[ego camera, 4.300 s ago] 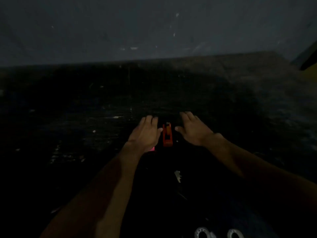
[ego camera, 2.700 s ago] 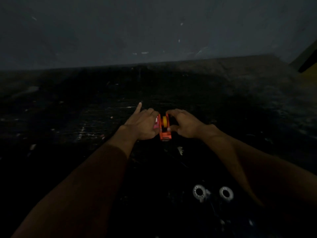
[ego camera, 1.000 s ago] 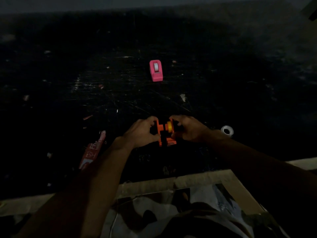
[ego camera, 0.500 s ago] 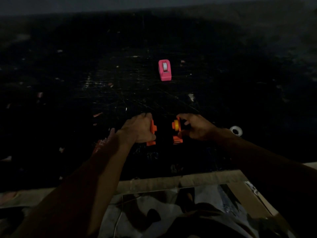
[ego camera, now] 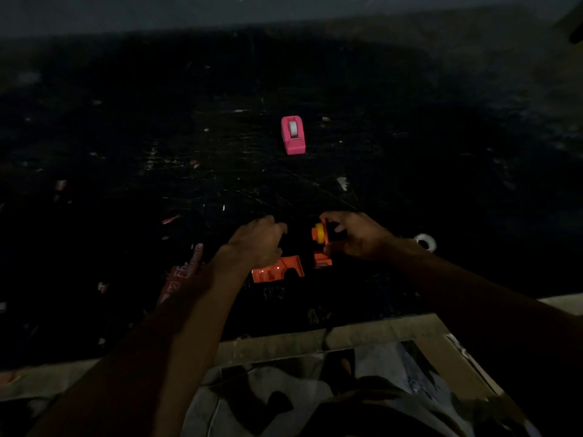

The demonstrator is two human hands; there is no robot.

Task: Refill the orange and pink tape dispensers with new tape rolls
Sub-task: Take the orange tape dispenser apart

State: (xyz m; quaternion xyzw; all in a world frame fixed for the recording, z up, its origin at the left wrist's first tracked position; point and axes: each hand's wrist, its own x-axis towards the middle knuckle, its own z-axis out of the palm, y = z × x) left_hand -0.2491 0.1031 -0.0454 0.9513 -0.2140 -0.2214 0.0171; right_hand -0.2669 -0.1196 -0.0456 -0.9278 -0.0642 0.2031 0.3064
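Head view, one entry. We log our right hand (ego camera: 358, 236) pinching one half of the orange tape dispenser (ego camera: 321, 244): glossy moulded plastic, upright, with a round yellow hub. Its detached side shell (ego camera: 279, 269), flat and notched, lies on the table just beside it, under our left hand (ego camera: 257, 244), whose fingers are curled downward; whether they touch the shell we cannot tell. Pink tape dispenser (ego camera: 293, 134), smooth wedge-shaped plastic holding a pale roll, stands well beyond. White tape roll (ego camera: 425, 241), ring-shaped, sits right of our right wrist. Table (ego camera: 126, 171): black, scratched, flecked with scraps, pale front edge. Room dim.
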